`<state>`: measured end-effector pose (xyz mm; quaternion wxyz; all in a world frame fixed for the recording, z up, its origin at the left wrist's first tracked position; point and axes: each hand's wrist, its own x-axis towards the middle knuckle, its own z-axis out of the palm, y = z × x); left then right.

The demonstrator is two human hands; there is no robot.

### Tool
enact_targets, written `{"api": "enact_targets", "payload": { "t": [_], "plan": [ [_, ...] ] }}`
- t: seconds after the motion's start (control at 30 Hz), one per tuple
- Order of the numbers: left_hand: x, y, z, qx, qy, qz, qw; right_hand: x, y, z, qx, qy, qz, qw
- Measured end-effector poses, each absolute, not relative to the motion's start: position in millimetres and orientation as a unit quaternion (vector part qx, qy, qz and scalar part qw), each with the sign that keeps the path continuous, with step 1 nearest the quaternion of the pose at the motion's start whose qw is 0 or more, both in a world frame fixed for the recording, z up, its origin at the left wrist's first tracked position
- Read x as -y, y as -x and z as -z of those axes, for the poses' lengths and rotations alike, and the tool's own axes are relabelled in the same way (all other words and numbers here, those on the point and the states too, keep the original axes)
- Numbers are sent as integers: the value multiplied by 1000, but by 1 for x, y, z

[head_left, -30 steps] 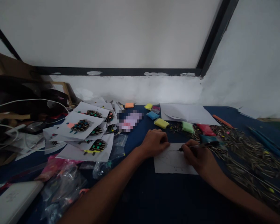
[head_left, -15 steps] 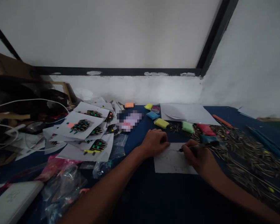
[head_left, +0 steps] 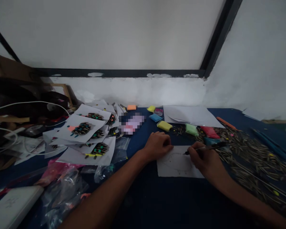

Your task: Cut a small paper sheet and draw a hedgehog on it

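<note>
Free rm in front of paper (head_left: 175,170), seeds (head_left: 254,156) (wide spread) blocking R, bags (head_left: 66,187) L.

Craft workspace: blue tabletop (head_left: 138,197), decorated cards (head_left: 82,128), coloured packets (head_left: 164,126).

To the left we see an overlapping pile of white paper sheets (head_left: 83,138) bearing dark, slender seed-like pieces (head_left: 81,128) — nearer us, crumpled clear plastic bags (head_left: 68,187) beside a flat white rectangular object (head_left: 15,206). Along the back, we find a small orange packet (head_left: 132,107) and a yellow one (head_left: 151,109).
</note>
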<state>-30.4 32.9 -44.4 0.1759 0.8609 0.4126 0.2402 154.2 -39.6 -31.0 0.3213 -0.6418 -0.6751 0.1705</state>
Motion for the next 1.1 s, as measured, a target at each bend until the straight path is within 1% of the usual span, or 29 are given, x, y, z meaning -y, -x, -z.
{"api": "enact_targets", "payload": {
  "t": [0.4, 0.63, 0.83, 1.1],
  "plan": [
    [-33, 31, 44, -414, -860, -242, 172, 39, -155, 35, 689, 626, -183, 318],
    [-33, 31, 43, -413, -861, -239, 175, 40, -154, 33, 690, 635, -153, 313],
    [-35, 31, 45, -408, -862, -245, 175, 40, -155, 36, 688, 629, -183, 312],
    [-33, 30, 43, -419, -862, -227, 175, 40, -154, 35, 691, 633, -155, 313]
  ]
}}
